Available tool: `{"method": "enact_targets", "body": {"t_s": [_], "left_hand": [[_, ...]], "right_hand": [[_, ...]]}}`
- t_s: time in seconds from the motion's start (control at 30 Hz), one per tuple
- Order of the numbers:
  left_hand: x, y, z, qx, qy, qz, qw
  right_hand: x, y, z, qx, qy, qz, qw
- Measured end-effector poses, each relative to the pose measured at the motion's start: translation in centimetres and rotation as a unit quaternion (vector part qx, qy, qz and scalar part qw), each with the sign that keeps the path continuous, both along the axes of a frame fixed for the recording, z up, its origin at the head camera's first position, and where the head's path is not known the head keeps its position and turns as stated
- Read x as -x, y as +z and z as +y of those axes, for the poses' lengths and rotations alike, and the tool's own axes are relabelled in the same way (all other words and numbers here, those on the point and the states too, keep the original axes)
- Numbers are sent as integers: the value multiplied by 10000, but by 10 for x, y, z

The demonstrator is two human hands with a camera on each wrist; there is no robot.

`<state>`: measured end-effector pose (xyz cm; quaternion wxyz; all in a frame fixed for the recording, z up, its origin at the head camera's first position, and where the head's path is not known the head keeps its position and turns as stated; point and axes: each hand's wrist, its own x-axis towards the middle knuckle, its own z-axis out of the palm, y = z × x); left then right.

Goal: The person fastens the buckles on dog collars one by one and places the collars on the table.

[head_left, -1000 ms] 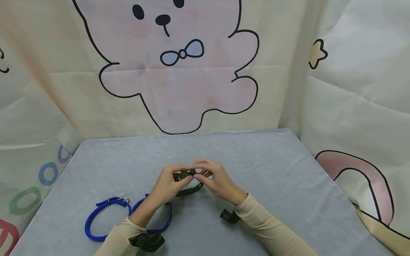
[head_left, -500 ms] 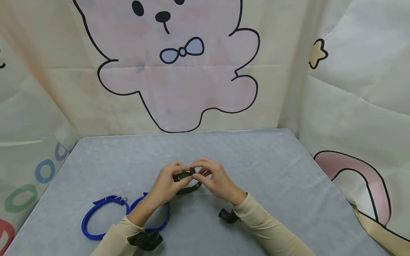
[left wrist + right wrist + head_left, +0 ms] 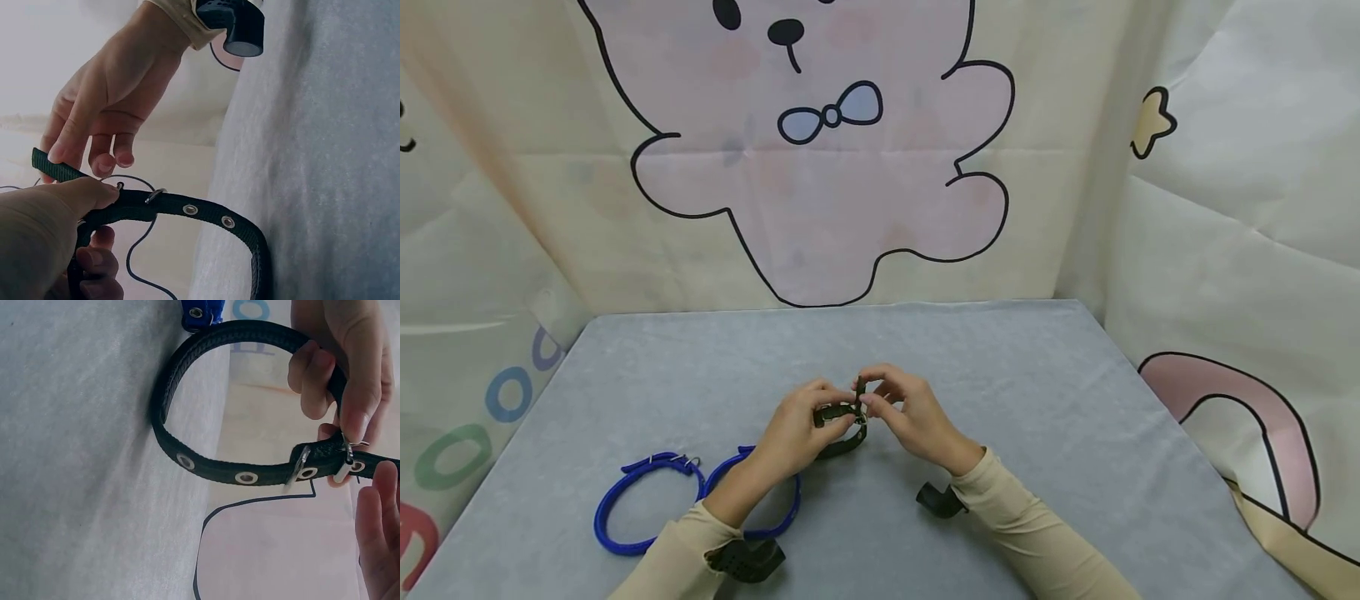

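Note:
A dark green strap collar [image 3: 842,447] with metal eyelets is bent into a loop between my hands. My left hand [image 3: 792,427] pinches it beside the metal buckle [image 3: 345,464], thumb on top and fingers around the band. The free strap end [image 3: 57,169] passes through the buckle, and my right hand [image 3: 916,415] pinches that end between thumb and forefinger. In the right wrist view, a metal ring [image 3: 299,467] sits along the band near the buckle. The loop's lower part hangs at or just above the table; contact is hard to tell.
Two blue collars lie on the grey cloth-covered table [image 3: 1037,400]: one blue collar [image 3: 601,521] at left, the other blue collar [image 3: 793,510] partly under my left forearm. A printed fabric backdrop [image 3: 1037,275] stands around the table.
My right hand has shifted slightly up and right, and the collar's strap end now stands up from the buckle between its fingertips. The left hand keeps its hold; the blue collars stay put.

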<state>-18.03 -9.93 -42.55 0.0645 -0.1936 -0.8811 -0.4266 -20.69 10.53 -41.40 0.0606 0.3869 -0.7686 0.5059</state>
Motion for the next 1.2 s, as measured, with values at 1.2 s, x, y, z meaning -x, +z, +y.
{"method": "enact_targets", "body": {"t_s": [1.2], "left_hand": [[9, -4, -5, -729, -418, -972, 9917]], "right_hand": [[17, -1, 10, 516, -397, -484, 9967]]}}
